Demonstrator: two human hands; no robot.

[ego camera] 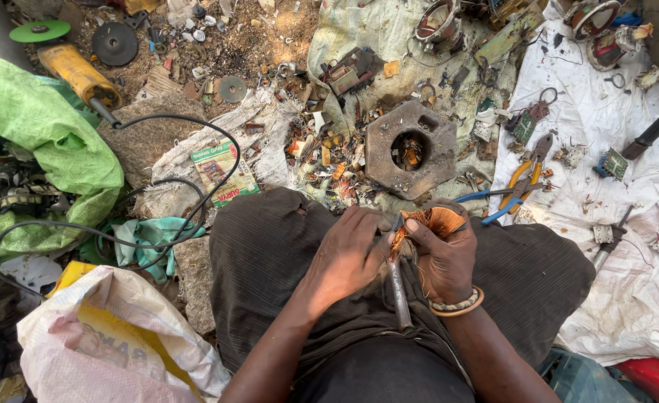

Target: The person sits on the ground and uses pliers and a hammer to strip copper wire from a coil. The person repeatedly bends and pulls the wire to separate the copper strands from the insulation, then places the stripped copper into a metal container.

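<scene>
Over my lap, between my knees, my left hand (344, 254) and my right hand (445, 257) meet on a copper wire bundle (428, 222). I keep the work low and close to my body so my thighs can steady it. My right hand is curled shut around the bundle, thumb over the top, holding it firm. My left hand is pressed together at the fingertips on the bundle's near edge, beside the upper end of a metal rod (398, 291); whether it pinches strands or the rod's tip, I cannot tell. The rod runs down between my legs, seemingly braced there as a prying tool.

The bundle looks bright orange, a tangle of thin frayed strands, bunched and bent rather than neatly wound, part of it hidden in my palm.

Just ahead of my knees sits a heavy octagonal metal block (410, 148) with a round hole, amid scattered scrap. Pliers (522, 179) with yellow and blue handles lie on the white cloth (605, 112) to my right, within reach. A yellow angle grinder (75, 73) lies well apart on my left.
</scene>
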